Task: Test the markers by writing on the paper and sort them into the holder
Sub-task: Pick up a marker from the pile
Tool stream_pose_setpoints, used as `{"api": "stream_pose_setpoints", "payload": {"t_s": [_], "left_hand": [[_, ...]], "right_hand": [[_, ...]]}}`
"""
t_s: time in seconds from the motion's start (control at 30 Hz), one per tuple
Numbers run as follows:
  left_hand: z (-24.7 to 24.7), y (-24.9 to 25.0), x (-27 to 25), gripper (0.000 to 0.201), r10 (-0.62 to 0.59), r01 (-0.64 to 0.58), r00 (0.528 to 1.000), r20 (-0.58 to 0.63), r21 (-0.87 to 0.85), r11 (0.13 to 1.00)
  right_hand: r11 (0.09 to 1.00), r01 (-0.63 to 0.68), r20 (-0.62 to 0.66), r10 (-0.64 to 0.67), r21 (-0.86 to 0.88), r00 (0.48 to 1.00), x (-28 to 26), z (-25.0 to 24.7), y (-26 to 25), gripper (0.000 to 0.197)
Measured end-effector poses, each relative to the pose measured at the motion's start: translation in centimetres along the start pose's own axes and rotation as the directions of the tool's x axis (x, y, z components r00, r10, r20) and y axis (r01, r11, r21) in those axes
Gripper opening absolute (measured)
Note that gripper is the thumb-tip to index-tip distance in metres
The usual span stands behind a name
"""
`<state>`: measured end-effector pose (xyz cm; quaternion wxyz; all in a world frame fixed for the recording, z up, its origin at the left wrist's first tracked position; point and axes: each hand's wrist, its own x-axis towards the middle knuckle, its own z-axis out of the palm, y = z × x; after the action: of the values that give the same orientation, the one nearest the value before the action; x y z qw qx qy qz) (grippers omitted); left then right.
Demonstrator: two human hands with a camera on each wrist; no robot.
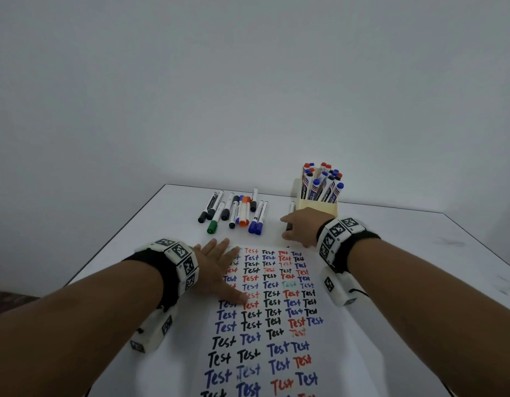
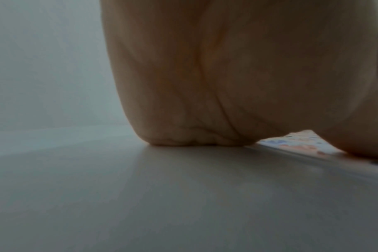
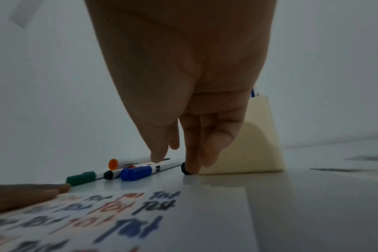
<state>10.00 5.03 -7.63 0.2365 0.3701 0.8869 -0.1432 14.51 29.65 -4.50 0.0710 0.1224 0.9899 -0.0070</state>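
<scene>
A white paper (image 1: 336, 339) covered with rows of "Test" in black, blue and red lies in front of me. My left hand (image 1: 232, 267) rests flat on its upper left corner, fingers straight; the left wrist view shows only the palm (image 2: 205, 85) on the table. My right hand (image 1: 285, 227) reaches down beside the cream holder (image 1: 319, 209). Its thumb and fingers pinch the black-capped end of a marker (image 3: 185, 169) lying on the table, whose white barrel (image 1: 291, 208) sticks out beyond the hand. The holder is packed with several blue- and red-capped markers.
A loose pile of markers (image 1: 236, 213) with black, blue, green and orange caps lies on the white table (image 1: 420, 253) beyond the paper, left of the holder. A plain wall stands right behind the table's far edge. Faint ink smudges mark the table at the right.
</scene>
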Motion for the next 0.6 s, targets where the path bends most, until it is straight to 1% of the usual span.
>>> {"api": "stream_pose_setpoints", "payload": {"t_s": [0.07, 0.13, 0.2, 0.27, 0.4, 0.47, 0.53, 0.6], "left_hand": [[0.0, 0.1, -0.2, 0.125, 0.001, -0.001, 1.000, -0.003, -0.003, 1.000], [-0.1, 0.1, -0.2, 0.124, 0.001, -0.001, 1.000, -0.001, -0.001, 1.000], [-0.2, 0.1, -0.2, 0.125, 0.001, -0.001, 1.000, 0.003, -0.001, 1.000], [-0.1, 0.0, -0.2, 0.125, -0.001, 0.001, 1.000, 0.010, 0.001, 1.000], [-0.2, -0.2, -0.1, 0.125, 0.003, -0.003, 1.000, 0.011, 0.006, 1.000], [-0.2, -0.1, -0.2, 0.125, 0.002, -0.002, 1.000, 0.012, 0.005, 1.000], [-0.2, -0.1, -0.2, 0.125, 0.001, -0.001, 1.000, 0.012, 0.006, 1.000], [-0.2, 0.0, -0.2, 0.125, -0.001, 0.001, 1.000, 0.008, 0.007, 1.000]], "right_hand": [[0.996, -0.017, 0.019, 0.018, -0.085, 1.000, 0.5, 0.0, 0.0, 0.053], [0.989, -0.010, 0.049, 0.018, -0.145, 0.999, 0.9, 0.1, 0.3, 0.044], [0.982, 0.028, 0.060, -0.017, -0.188, 0.998, 0.8, 0.1, 0.6, 0.036], [0.977, 0.064, 0.034, -0.058, -0.203, 0.998, 0.4, 0.2, 0.9, 0.032], [0.989, 0.100, -0.035, -0.105, -0.105, 0.994, -0.7, 0.0, 1.2, 0.032], [0.990, 0.134, -0.010, -0.135, -0.051, 0.991, -1.3, -0.2, 1.2, 0.029], [0.990, 0.133, 0.046, -0.136, 0.053, 0.990, -1.9, -0.5, 1.3, 0.024], [0.984, 0.107, 0.048, -0.115, 0.142, 0.992, -2.3, -0.7, 1.5, 0.031]]}}
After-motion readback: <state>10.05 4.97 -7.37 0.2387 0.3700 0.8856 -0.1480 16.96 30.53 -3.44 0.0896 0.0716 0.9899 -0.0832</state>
